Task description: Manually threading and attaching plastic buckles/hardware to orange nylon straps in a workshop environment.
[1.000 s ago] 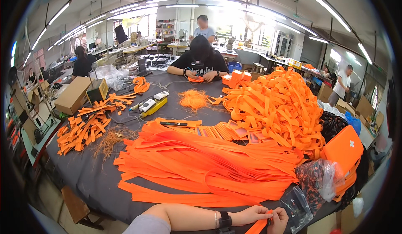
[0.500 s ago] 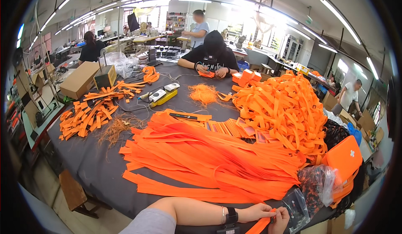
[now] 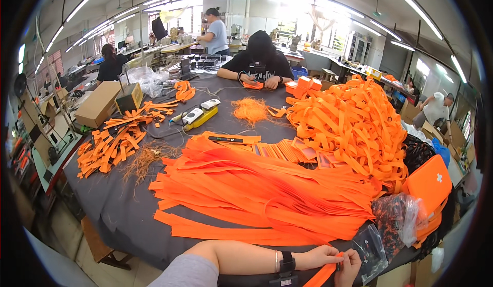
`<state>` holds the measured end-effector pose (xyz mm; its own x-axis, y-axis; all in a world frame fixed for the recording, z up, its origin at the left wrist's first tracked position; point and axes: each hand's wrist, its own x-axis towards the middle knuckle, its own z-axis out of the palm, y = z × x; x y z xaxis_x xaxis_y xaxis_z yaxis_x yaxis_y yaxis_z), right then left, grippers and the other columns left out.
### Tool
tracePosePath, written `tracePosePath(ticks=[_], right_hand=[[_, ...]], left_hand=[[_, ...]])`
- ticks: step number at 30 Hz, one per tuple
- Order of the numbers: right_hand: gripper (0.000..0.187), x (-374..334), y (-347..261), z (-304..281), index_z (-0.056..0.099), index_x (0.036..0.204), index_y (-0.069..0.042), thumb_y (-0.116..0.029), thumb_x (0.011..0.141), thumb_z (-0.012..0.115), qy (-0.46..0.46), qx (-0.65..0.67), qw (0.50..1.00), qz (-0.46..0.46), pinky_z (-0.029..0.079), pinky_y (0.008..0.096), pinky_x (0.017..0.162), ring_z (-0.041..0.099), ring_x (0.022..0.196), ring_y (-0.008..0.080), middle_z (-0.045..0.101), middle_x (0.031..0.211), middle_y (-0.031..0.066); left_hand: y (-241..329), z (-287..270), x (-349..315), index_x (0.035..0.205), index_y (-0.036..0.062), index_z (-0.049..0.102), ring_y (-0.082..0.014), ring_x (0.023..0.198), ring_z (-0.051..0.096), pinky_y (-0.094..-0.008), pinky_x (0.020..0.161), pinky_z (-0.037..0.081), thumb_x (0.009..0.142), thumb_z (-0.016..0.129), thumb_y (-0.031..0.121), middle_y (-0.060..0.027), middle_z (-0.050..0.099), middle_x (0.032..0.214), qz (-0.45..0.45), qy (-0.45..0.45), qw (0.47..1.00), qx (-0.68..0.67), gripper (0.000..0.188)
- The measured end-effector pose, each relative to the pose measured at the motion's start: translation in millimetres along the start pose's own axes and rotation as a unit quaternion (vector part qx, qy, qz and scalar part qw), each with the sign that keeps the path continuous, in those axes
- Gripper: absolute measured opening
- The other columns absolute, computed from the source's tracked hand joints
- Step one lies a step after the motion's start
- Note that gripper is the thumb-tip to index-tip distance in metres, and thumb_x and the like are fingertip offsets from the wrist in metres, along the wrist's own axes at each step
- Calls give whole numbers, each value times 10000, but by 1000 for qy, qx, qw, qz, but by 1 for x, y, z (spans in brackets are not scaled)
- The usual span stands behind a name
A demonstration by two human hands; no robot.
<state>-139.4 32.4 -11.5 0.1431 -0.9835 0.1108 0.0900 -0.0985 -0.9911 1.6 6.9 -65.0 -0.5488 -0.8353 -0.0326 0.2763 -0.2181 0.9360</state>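
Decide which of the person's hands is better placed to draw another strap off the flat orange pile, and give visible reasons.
Probably the left hand: it lies against the near edge of the flat orange strap pile. The right hand sits further from it, pinching the orange strap end.

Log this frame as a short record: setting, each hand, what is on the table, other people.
Setting: workshop, large dark table
Left hand: pinches the end of an orange strap
Right hand: grips the same strap end
Table: fanned pile of orange straps, tangled strap heap, clear bag
Others: person in black seated opposite
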Motion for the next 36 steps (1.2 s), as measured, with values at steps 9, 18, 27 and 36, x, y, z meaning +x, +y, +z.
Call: tracePosePath(ticks=[9, 18, 27, 36], right_hand=[[139, 15, 19, -2, 528, 755, -26, -41, 892, 545, 73, 30, 996, -41, 357, 215, 575, 439, 668, 57, 476, 727, -14], [116, 15, 20, -14, 567, 877, -27, -120, 943, 546, 78, 198, 977, -3, 419, 185, 613, 521, 672, 31, 587, 761, -15], [129, 15, 17, -12, 571, 871, -21, -134, 932, 573, 56, 176, 983, 7, 416, 177, 654, 511, 702, 18, 578, 769, -30], [145, 13, 18, -14, 563, 829, -17, -127, 920, 593, 31, 117, 992, -29, 400, 172, 619, 497, 689, 7, 562, 740, -38]], left_hand=[[38, 6, -17, 817, 37, 597, -23, 668, 395, -210, 564, 349, 900, 628, 263, 73, 465, 703, -20, 29, 995, 98, 243], [41, 10, -19, 1123, -38, 573, -89, 905, 590, -233, 812, 472, 925, 570, 135, -39, 628, 1011, -69, -14, 996, -53, 264], [41, 11, -22, 1086, -31, 594, -68, 892, 578, -216, 803, 459, 936, 549, 142, -23, 627, 981, -89, 32, 988, -121, 234], [43, 16, -20, 1020, 12, 618, -15, 743, 510, -178, 657, 411, 937, 577, 203, 35, 599, 864, -88, 38, 993, -69, 213]])
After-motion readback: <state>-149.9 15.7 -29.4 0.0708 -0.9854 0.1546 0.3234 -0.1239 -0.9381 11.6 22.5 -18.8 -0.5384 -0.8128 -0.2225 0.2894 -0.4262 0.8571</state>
